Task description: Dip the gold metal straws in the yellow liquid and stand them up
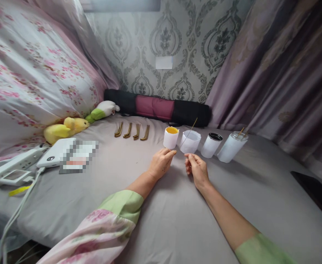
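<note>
The thin brown stick is over the grey surface, a little beyond its middle and toward the far edge. It leans up and to the right, and its upper part passes across the wide white cup. Its lower end comes close to the fingertips of the left hand, whose fingers are pressed together with the thumb, probably pinching it. I cannot tell if they really touch it.

The right hand is just beside, with fingers curled and the thumb against the first finger; what is between them is too small to tell.

To handle such a thin piece well, I would judge, a light pinch near its end is enough, because strong pressure could bend it. It would be good to bring both fingertips close together, and to hold the wrists low, so that the cups are not pushed.

Left of the wide cup stands the white cup with yellow inside; to its right, the cup with dark inside and the taller jar, with thin sticks in its mouth. Toward the far left corner lie four groups of bent brown pieces in a row. Along the far edge lies a black and maroon roll.
</note>
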A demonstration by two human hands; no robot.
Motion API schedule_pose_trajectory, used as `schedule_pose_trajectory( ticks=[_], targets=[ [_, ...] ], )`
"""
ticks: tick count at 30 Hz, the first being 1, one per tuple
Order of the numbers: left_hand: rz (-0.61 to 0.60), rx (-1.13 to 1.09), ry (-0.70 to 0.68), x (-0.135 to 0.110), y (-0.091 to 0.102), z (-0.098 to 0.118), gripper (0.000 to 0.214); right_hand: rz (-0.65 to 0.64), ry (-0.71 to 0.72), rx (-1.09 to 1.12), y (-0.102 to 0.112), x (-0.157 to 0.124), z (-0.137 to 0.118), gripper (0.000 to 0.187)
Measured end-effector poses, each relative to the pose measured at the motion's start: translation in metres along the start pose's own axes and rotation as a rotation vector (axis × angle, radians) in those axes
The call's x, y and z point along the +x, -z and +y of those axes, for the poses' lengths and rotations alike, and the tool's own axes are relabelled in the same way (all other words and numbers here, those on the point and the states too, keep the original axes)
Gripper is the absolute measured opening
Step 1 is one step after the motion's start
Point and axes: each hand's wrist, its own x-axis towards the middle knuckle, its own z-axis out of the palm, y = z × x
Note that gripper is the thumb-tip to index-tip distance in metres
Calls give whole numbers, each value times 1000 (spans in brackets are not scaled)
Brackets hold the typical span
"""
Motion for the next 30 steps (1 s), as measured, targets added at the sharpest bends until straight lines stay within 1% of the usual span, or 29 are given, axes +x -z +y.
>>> schedule_pose_trajectory(
  ticks=[7, 12, 23, 30],
  targets=[
    [-97, 54, -84, -1, 0, 4, 31, 29, -16, 16, -1, -1, -2, 23],
    [-147, 76, -140, -1, 0, 7, 31, 42, -23, 14, 1, -2, -4, 24],
    [-190, 95, -124, -1, 0, 10, 32, 56, -25, 35, 3, -4, -5, 27],
    [-220, 106, -143, 0, 3, 9, 32, 37, 2, 40, 4, -5, -6, 28]
  ],
)
